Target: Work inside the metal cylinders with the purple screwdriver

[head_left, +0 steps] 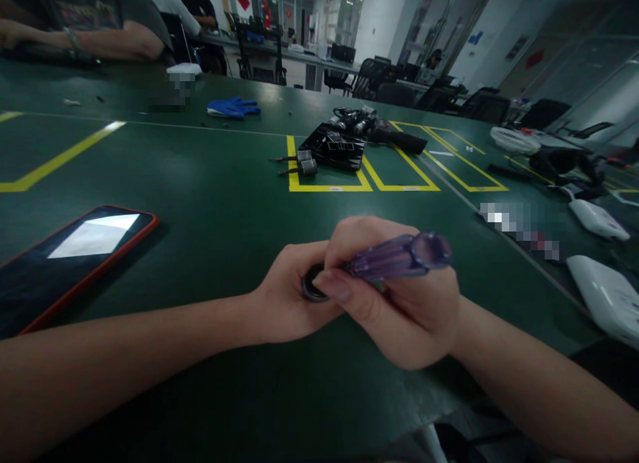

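Observation:
My right hand [399, 303] is closed around a screwdriver with a translucent purple handle [394, 258], its butt end tilted up to the right. Against it, my left hand [292, 293] is closed on a small round dark part [313, 283], of which only a curved rim shows. The screwdriver's tip is hidden by my fingers and seems to point at the round part. Both hands meet above the green table [210, 237]. Two small cylindrical motors [308, 167] with thin shafts lie beyond them, beside a black plastic bag [334, 146].
A phone with a red edge [74, 257] lies at the left. Farther back are a blue glove [233, 108] and yellow tape outlines [329, 189]. White devices [606, 293] and dark cables are at the right. A person's arm [110, 42] rests across the table.

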{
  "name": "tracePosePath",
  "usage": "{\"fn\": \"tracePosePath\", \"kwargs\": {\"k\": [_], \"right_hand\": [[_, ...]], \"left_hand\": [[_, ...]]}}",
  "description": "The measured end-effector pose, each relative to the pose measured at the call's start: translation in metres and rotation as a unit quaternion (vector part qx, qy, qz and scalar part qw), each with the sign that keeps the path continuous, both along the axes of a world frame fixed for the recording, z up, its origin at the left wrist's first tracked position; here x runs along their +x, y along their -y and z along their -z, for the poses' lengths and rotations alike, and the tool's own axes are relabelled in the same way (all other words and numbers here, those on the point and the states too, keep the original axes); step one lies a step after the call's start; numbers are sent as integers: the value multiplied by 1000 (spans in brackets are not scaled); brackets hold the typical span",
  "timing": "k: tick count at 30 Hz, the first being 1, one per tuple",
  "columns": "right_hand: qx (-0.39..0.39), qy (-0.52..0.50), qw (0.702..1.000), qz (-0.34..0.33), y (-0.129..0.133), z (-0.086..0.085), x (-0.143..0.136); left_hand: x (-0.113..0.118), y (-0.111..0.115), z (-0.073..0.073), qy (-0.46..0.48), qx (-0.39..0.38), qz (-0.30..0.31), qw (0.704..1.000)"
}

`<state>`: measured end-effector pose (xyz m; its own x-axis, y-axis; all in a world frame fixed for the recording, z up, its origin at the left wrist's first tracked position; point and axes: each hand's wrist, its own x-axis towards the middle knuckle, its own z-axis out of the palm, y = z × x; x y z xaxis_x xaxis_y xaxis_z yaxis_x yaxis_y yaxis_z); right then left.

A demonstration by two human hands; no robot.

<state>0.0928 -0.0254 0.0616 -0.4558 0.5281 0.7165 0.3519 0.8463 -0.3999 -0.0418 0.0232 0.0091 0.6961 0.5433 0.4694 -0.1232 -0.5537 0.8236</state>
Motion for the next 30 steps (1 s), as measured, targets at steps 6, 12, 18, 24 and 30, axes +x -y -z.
{"fn": "tracePosePath", "kwargs": {"k": [6, 12, 18, 24, 30], "right_hand": [[-8, -45, 999, -9, -1, 0, 3], [-17, -50, 999, -12, 0, -1, 2], [-26, -24, 999, -7, 0, -2, 2], [-30, -16, 999, 18, 0, -6, 2], [-35, -19, 999, 22, 1, -8, 1]], "left_hand": [[-1, 1, 1, -20, 26, -10, 999], [-1, 1, 2, -38, 21, -5, 999], [-1, 1, -1, -15, 25, 8, 1000], [-1, 2, -1, -33, 23, 7, 999], [-1, 3, -2, -38, 19, 3, 999]]}}
